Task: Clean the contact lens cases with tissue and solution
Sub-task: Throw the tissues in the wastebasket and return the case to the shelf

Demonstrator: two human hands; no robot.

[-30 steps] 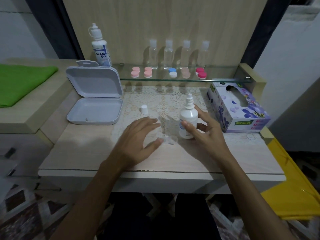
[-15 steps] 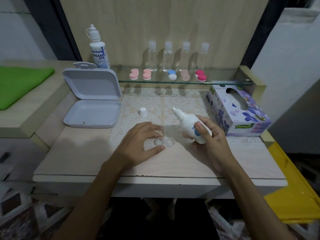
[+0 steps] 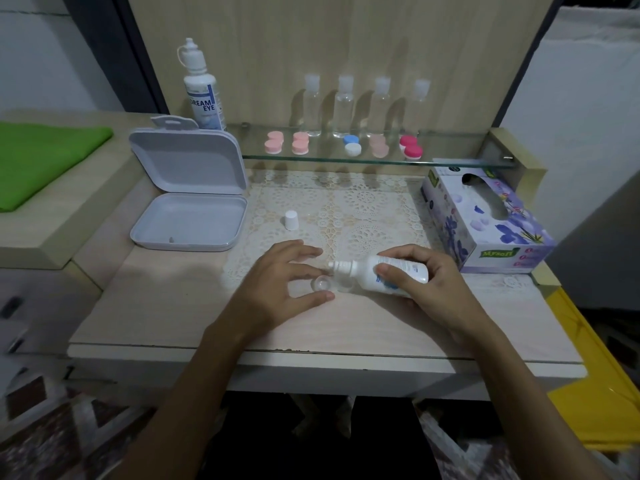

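clear lens case (image 3: pixel 330 284) partly behind bottle nozzle, green cloth (image 3: pixel 41 161) cut by left edge

On the table (image 3: pixel 180 317), near its front edge, lies a lens case (image 3: pixel 330 284) between the two hands — the left hand (image 3: pixel 277 289) at its left side, the right hand (image 3: pixel 426 282) to its right. The right hand holds a solution bottle (image 3: pixel 381 273) tipped on its side, nozzle over the case. Behind the left hand stands a bottle cap (image 3: pixel 291 220). Left of the cap sits an open box (image 3: pixel 188 199), lid raised at the back. At the table's right edge rests a tissue box (image 3: pixel 485 220). Behind all this runs a glass shelf (image 3: pixel 450 162) — on it a row of lens cases (image 3: pixel 343 147), four small bottles (image 3: pixel 363 105) behind them, a larger bottle (image 3: pixel 201 88) at the left end.
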